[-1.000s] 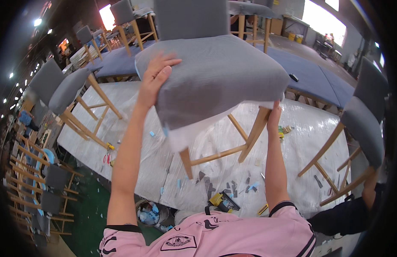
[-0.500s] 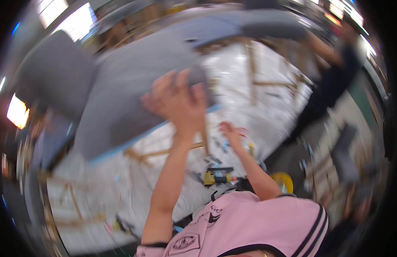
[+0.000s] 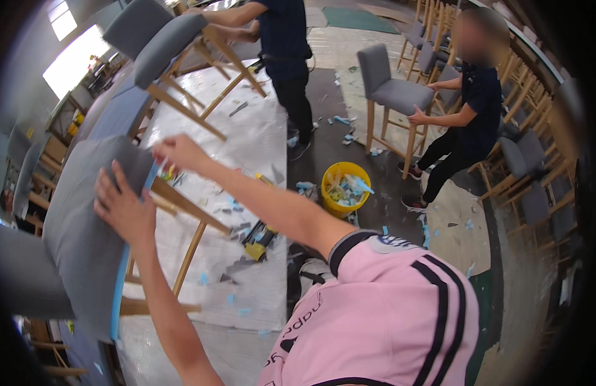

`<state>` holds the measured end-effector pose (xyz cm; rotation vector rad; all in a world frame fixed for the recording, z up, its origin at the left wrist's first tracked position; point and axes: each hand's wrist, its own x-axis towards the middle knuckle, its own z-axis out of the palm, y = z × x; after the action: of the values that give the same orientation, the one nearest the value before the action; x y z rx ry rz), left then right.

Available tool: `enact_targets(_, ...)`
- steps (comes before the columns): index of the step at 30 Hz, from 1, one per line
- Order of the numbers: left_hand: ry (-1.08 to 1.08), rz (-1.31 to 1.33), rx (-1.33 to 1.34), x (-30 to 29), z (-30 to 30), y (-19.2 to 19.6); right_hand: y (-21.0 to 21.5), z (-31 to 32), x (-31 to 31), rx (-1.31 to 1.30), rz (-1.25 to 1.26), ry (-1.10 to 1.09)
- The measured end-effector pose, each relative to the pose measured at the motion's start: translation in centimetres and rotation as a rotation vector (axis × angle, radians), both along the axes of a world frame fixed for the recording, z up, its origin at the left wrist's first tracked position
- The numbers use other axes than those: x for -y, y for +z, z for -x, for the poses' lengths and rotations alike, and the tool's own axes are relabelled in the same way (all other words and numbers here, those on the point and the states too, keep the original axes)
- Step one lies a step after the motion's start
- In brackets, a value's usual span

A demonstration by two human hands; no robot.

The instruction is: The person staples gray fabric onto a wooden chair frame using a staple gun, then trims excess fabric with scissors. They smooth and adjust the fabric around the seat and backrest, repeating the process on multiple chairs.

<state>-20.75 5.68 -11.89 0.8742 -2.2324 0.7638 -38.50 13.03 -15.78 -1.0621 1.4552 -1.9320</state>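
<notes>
A grey upholstered chair [image 3: 79, 186] lies tipped on the table at left, its wooden legs pointing right. A light blue strip [image 3: 119, 283] runs along the lower edge of its seat. My left hand [image 3: 125, 204] rests on the grey fabric beside that edge, fingers spread. At the seat's far corner is my right hand [image 3: 182, 153], its fingers closed near the fabric edge; what they pinch, if anything, is too small to make out. Below my right forearm lies a black and yellow hand tool [image 3: 258, 244] among grey and blue scraps.
The table has a white plastic cover [image 3: 246, 302]. Beyond its right edge a yellow bucket [image 3: 333, 206] holds scraps. One person [image 3: 286, 58] handles a grey chair [image 3: 172, 48] at the table's far end; another person [image 3: 468, 109] holds a chair [image 3: 401, 93] at right. More chairs stand behind.
The view has swung right, bringing the two people and bucket into clear sight. My right hand has moved from over the table to the seat's corner; my left hand stays on the seat.
</notes>
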Motion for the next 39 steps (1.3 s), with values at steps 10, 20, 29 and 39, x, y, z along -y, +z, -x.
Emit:
enact_targets(10,0.023,0.142,0.068,2.1,-0.1,-2.9,1.9,3.5,4.3,0.180,-0.380,-0.006)
enact_targets(20,0.196,0.223,0.167,4.0,0.2,-3.1,2.8,0.0,5.2,-0.022,-0.492,-0.184)
enact_targets(29,0.133,0.193,0.149,3.3,0.6,-2.9,-0.4,-0.3,6.0,-0.122,-0.198,-0.212)
enact_targets(39,-0.518,-0.285,-0.318,-2.3,-4.2,-1.4,-7.4,-1.3,6.7,-0.123,0.072,-0.192)
